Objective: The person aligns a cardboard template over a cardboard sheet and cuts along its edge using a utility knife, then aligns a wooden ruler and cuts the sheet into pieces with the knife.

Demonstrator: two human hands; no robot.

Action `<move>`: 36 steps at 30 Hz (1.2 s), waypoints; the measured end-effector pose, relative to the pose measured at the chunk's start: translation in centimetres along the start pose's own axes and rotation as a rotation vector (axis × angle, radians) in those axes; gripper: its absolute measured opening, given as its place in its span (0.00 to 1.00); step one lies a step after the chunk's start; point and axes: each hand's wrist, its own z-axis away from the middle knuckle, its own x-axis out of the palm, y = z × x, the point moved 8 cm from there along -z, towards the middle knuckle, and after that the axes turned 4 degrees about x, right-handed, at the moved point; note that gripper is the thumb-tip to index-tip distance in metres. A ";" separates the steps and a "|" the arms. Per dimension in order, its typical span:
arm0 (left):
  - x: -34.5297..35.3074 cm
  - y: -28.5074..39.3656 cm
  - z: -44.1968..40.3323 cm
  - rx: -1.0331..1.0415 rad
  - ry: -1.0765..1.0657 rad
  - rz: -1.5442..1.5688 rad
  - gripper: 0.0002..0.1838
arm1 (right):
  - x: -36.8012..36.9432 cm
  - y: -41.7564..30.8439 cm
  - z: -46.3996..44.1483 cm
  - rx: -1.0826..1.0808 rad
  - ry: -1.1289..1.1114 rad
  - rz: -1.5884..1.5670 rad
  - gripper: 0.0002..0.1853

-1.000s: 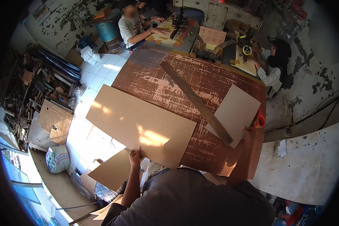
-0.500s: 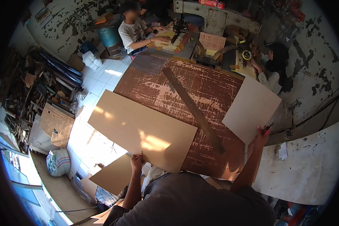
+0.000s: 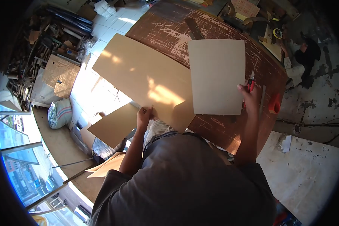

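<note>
My left hand (image 3: 144,116) pinches the near edge of a large brown cardboard sheet (image 3: 139,71), which extends beyond the table's left side. Between the thumb and fingers of my right hand (image 3: 250,96) is the right edge of a smaller grey-beige board (image 3: 217,75), raised over the table. The same hand also has a red-handled cutter (image 3: 251,83), its blade pointing away from me. Beneath lies the scratched reddish-brown table (image 3: 267,67). A dark flat bar (image 3: 193,28) is mostly hidden behind the smaller board.
A red tape roll (image 3: 275,104) stands near the table's right edge. Another cardboard piece (image 3: 113,126) hangs low at left, near a white sack (image 3: 60,113). A co-worker's sleeve (image 3: 293,71) shows at upper right. Scrap wood (image 3: 22,71) is piled far left.
The smaller board has moved left with my right hand, now close to the large sheet and covering most of the bar. My left hand keeps its grip. The view has tilted down.
</note>
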 end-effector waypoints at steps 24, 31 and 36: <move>3.8 0.3 5.6 -0.021 -0.242 -0.297 0.23 | 27.3 3.3 -0.1 -0.299 -0.514 0.598 0.18; 3.8 0.0 5.4 -0.037 -0.208 -0.247 0.20 | 27.0 4.6 0.1 -0.372 -0.445 0.708 0.22; 3.8 0.0 5.4 -0.020 -0.193 -0.246 0.20 | 26.8 4.8 0.3 -0.388 -0.434 0.649 0.23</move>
